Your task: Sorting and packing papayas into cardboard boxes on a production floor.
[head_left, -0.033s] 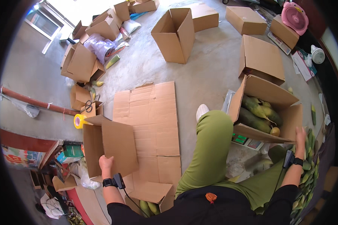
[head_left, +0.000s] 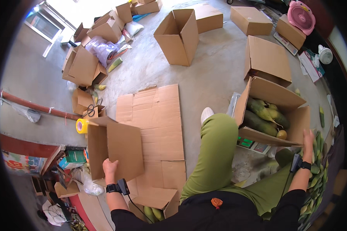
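Note:
My left hand (head_left: 110, 167) grips the edge of an upright, open cardboard box (head_left: 125, 148), whose visible interior holds nothing. My right hand (head_left: 308, 138) grips the right end of another open box (head_left: 297, 121) holding several long green vegetables (head_left: 260, 123) and a small round yellowish one (head_left: 281, 134). That box rests on a scale (head_left: 246, 143) with a lit green display. A flattened cardboard sheet (head_left: 150, 115) lies left of my green-trousered leg. Below it, an open box (head_left: 154, 196) holds more green vegetables.
Several cardboard boxes (head_left: 175, 36) stand across the grey floor (head_left: 208, 73). At left are a yellow tape roll (head_left: 81, 125), scissors (head_left: 90, 109) and plastic bags. A pink fan (head_left: 301, 19) and white fan (head_left: 325, 56) are at right, with piled green produce (head_left: 316, 177) below.
The box in my left hand has shifted slightly to the right, along with that hand. My right hand and its box are nearly unchanged.

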